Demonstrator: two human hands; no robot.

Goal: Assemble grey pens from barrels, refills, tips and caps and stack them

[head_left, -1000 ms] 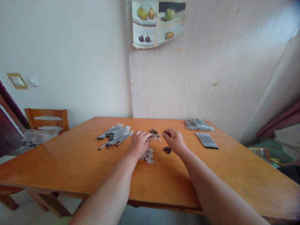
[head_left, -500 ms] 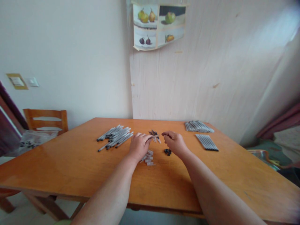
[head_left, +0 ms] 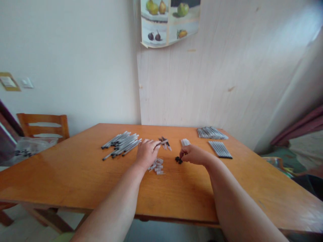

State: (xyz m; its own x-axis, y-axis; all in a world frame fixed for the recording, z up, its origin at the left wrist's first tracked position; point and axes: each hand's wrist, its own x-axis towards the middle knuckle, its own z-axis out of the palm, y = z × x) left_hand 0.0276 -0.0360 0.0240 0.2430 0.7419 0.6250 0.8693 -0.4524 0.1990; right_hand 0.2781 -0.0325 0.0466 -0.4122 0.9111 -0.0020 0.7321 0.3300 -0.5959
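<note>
My left hand (head_left: 147, 153) is closed around a thin, light pen part (head_left: 163, 142), which sticks out to the right past the fingertips. My right hand (head_left: 193, 154) has its fingers pinched down at a small heap of black pieces (head_left: 178, 160); whether a piece is between the fingertips is hidden. Just below my left hand lie short, clear pen caps (head_left: 158, 166) in a loose pile. Behind the hands are several slim dark-and-clear pen parts (head_left: 166, 144). A row of whitish, clear pieces (head_left: 185, 142) shows beyond my right hand.
Many grey pens with black ends (head_left: 122, 144) are heaped on the left of the wooden table (head_left: 106, 188). On the right lie a neat row of pens (head_left: 220, 150) and, farther back, a flat bundle of pens (head_left: 212, 132). A chair (head_left: 42, 124) stands at the left.
My right hand has moved down to the black pieces, uncovering the whitish row behind it. My left hand still holds the thin pen part. The view has shifted slightly.
</note>
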